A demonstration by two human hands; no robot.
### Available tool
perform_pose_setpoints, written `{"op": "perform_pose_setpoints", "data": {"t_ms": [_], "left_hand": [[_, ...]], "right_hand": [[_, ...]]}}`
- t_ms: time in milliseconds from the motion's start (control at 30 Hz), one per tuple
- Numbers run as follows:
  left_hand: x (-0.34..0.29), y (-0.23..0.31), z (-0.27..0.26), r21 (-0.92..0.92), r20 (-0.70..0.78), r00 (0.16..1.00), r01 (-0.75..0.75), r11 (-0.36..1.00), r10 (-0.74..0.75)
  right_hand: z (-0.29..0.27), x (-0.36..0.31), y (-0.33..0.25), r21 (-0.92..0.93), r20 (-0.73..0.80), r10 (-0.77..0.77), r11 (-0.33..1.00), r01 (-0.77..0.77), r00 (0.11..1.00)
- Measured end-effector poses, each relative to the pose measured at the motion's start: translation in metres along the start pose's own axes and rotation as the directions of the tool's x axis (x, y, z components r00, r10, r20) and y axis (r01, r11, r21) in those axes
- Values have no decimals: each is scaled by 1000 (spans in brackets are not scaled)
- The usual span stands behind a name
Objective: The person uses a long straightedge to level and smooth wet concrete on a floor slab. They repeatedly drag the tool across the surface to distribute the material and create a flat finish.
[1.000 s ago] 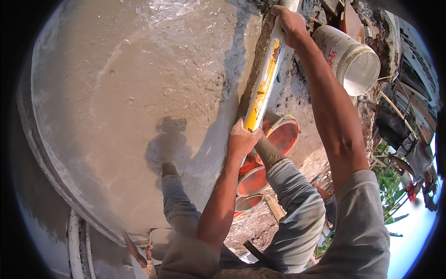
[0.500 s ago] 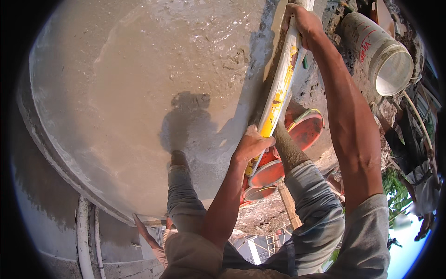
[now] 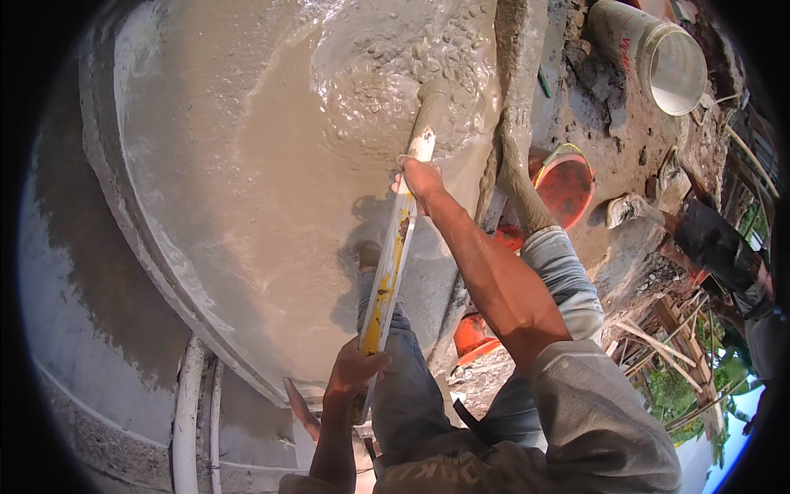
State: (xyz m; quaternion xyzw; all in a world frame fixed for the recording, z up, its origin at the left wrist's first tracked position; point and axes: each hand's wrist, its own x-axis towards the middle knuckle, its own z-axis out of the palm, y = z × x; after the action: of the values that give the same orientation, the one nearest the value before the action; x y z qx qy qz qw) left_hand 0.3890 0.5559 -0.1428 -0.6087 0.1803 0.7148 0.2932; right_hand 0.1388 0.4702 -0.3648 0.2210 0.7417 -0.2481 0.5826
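A long screed bar [image 3: 390, 280], its white and yellow paint worn, runs from near my body out into wet concrete. My right hand [image 3: 420, 183] is closed round its middle. Nearer to me, my left hand [image 3: 355, 368] grips the bar close to its near end. The far end, coated in grey mix, lies in lumpy wet concrete [image 3: 411, 58]. Around the bar's middle, the concrete surface [image 3: 271, 181] is smoother and shiny. One of my legs stands in it, and my other foot is beyond the slab's right edge board [image 3: 518, 99].
Orange-red buckets [image 3: 568, 191] stand right of the slab, and a white bucket [image 3: 675, 70] lies on its side farther off. A curved rim [image 3: 136, 222] bounds the left, with pipes [image 3: 188, 412] below. Another person's legs [image 3: 699, 239] are at right; another's arm [image 3: 302, 409] shows lower left.
Both hands have swung the screed bar left, from the right edge over the concrete. Its far end now rests in lumpy mix. The view has shifted as well.
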Motion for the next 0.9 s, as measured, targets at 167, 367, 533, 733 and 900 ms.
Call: {"op": "perform_pose_setpoints", "data": {"t_ms": [167, 367, 533, 733, 900], "left_hand": [[-42, -150, -58, 420, -294, 950, 28, 907, 107], [44, -182, -102, 623, -374, 880, 7, 782, 291], [179, 19, -7, 525, -441, 553, -480, 703, 707], [272, 265, 116, 296, -396, 628, -603, 741, 670], [304, 271, 104, 298, -396, 677, -545, 784, 621]], "right_hand": [[7, -103, 151, 199, 128, 116, 970, -140, 985], [15, -167, 119, 175, -74, 29, 984, -16, 997], [-26, -103, -92, 154, -136, -550, 810, 566, 824], [-57, -4, -317, -46, 15, -821, 569, 821, 570], [-41, 75, -335, -150, -126, -692, 722, 675, 711]]}}
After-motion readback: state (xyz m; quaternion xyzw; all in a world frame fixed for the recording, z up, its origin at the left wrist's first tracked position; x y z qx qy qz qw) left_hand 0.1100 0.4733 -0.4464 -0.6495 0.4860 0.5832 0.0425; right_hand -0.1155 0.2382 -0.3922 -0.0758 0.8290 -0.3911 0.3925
